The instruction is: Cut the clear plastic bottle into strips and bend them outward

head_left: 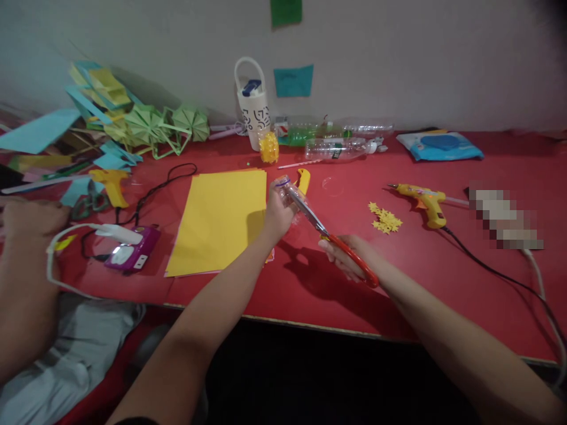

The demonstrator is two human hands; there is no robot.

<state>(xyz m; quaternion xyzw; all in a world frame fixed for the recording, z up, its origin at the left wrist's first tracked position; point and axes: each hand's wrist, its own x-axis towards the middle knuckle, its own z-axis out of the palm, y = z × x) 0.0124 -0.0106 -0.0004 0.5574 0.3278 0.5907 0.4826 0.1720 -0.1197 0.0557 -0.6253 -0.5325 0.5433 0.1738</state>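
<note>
My left hand (279,211) is closed around a small clear plastic bottle piece (283,183) with a purple-blue rim, held above the red table (310,307). My right hand (348,257) grips red-handled scissors (349,257), whose metal blades reach up and left to the plastic piece. Whether the blades are cutting into it cannot be made out. Just behind my left hand lies a yellow-handled tool (303,180). Yellow paper sheets (221,218) lie left of my left hand, and a pile of small yellow stars (387,219) is to the right.
A yellow glue gun (425,199) with a cable lies right. Plastic bottles (339,149), a white tumbler (254,115) and a blue packet (438,145) stand or lie along the wall. Left are a purple power adapter (133,249), another glue gun (110,184), paper crafts (146,125) and another person's arm (31,265).
</note>
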